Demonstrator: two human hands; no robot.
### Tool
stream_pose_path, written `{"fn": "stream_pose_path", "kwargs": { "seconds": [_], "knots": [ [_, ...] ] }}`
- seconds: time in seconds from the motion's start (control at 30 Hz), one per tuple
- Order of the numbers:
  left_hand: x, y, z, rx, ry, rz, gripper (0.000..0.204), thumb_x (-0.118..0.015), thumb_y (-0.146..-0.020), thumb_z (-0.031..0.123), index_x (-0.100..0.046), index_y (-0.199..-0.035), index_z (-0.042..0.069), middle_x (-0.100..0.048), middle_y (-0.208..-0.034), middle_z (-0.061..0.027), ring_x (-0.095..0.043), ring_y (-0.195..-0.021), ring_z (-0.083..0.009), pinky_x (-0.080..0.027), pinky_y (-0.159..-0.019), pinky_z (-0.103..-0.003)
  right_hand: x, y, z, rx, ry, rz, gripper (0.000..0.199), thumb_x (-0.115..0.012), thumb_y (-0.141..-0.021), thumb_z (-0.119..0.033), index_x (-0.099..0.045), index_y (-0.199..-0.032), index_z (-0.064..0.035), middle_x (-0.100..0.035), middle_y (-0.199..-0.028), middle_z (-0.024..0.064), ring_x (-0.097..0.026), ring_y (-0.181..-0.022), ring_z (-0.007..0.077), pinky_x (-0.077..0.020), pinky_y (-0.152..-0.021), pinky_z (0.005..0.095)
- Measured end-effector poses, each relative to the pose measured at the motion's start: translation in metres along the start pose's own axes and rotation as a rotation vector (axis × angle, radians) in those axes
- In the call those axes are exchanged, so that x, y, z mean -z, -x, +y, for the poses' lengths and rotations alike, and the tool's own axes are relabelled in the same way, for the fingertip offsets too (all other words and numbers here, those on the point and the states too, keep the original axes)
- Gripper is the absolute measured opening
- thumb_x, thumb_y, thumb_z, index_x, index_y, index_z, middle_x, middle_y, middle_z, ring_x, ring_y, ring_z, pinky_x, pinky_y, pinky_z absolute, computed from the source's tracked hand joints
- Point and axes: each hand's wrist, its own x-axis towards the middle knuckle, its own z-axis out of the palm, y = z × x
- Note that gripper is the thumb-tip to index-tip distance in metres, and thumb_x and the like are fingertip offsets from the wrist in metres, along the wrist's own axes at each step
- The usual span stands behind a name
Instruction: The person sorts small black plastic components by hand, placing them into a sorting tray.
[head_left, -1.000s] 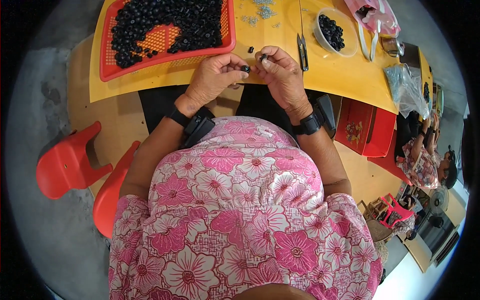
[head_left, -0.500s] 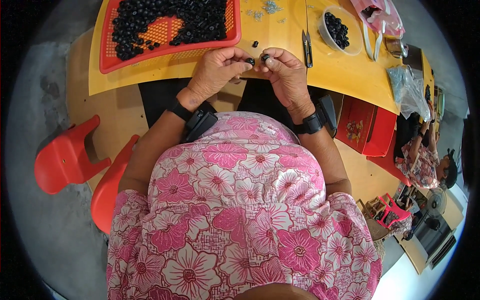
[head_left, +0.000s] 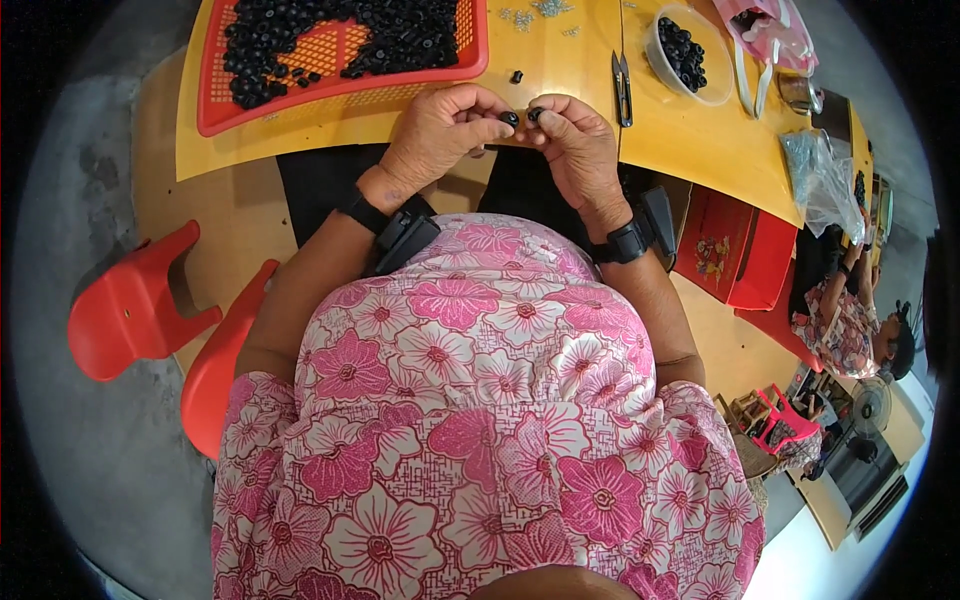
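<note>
My left hand pinches a small round black part between thumb and fingertips. Close beside it, my right hand is closed on another small black part, partly covered by the fingers. Both hands are over the near edge of the yellow table, with a narrow gap between the two parts. A single loose black part lies on the table just beyond my fingers. At the left, a red plastic basket holds a large heap of similar black parts.
Right of my hands lie black thread snips. Beyond them stand a clear round tub of black parts, a pink bag and a clear plastic bag. Small metallic pieces lie at the far edge. Red chairs stand left; another person sits right.
Both hands stay close together, each keeping its black part. The part in my right hand is turned a little differently, and the whole view has shifted slightly.
</note>
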Motion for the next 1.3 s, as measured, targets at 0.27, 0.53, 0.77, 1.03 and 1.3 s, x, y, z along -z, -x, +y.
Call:
{"fn": "stream_pose_path", "kwargs": {
  "seconds": [0.27, 0.53, 0.77, 1.03, 1.3],
  "knots": [
    [-0.0013, 0.0003, -0.0020, -0.005, 0.007, 0.001, 0.016, -0.069, -0.079, 0.008, -0.065, -0.092, 0.000, -0.062, -0.073, 0.0001, -0.057, -0.063, -0.0047, -0.049, -0.055, -0.019, 0.0031, -0.0017, 0.0078, -0.024, -0.007, -0.019, 0.013, -0.060, -0.086, -0.006, -0.061, -0.096, 0.0024, -0.062, -0.082, 0.0068, -0.057, -0.070, 0.0126, -0.0498, -0.070, 0.0244],
    [0.0024, -0.0006, -0.0027, -0.002, -0.062, -0.049, 0.016, -0.065, -0.083, 0.006, -0.063, -0.098, 0.001, -0.062, -0.077, 0.0014, -0.055, -0.068, -0.0041, -0.047, -0.060, -0.018, 0.0016, -0.0035, 0.0053, -0.023, 0.016, -0.021, 0.011, -0.060, -0.087, -0.006, -0.060, -0.095, 0.0019, -0.062, -0.081, 0.0058, -0.058, -0.071, 0.0124, -0.0496, -0.069, 0.0241],
    [0.0020, -0.0017, -0.0050, -0.016, -0.083, -0.071, 0.014, -0.063, -0.083, 0.003, -0.062, -0.095, -0.003, -0.065, -0.081, -0.0044, -0.065, -0.075, -0.0109, -0.053, -0.068, -0.022, 0.0035, -0.0042, 0.0044, -0.020, 0.071, -0.020, 0.010, -0.061, -0.086, -0.007, -0.061, -0.094, 0.0005, -0.062, -0.079, 0.0041, -0.058, -0.070, 0.0100, -0.0492, -0.067, 0.0219],
    [-0.0020, -0.0016, -0.0081, -0.051, -0.084, -0.017, 0.018, -0.072, -0.076, 0.010, -0.065, -0.089, 0.002, -0.061, -0.072, 0.0007, -0.057, -0.066, -0.0054, -0.049, -0.061, -0.019, 0.0064, -0.0044, 0.0035, -0.004, 0.159, -0.007, 0.010, -0.063, -0.085, -0.007, -0.062, -0.093, -0.0010, -0.062, -0.079, 0.0022, -0.058, -0.070, 0.0090, -0.0497, -0.067, 0.0215],
    [-0.0029, -0.0017, -0.0074, -0.080, -0.100, -0.011, 0.018, -0.073, -0.076, 0.012, -0.065, -0.088, 0.002, -0.063, -0.072, -0.0004, -0.059, -0.067, -0.0063, -0.049, -0.061, -0.020, 0.0085, -0.0033, 0.0024, 0.003, 0.241, -0.004, 0.011, -0.064, -0.084, -0.007, -0.063, -0.094, -0.0015, -0.063, -0.079, 0.0015, -0.059, -0.070, 0.0092, -0.0495, -0.068, 0.0216]
  ]
}}
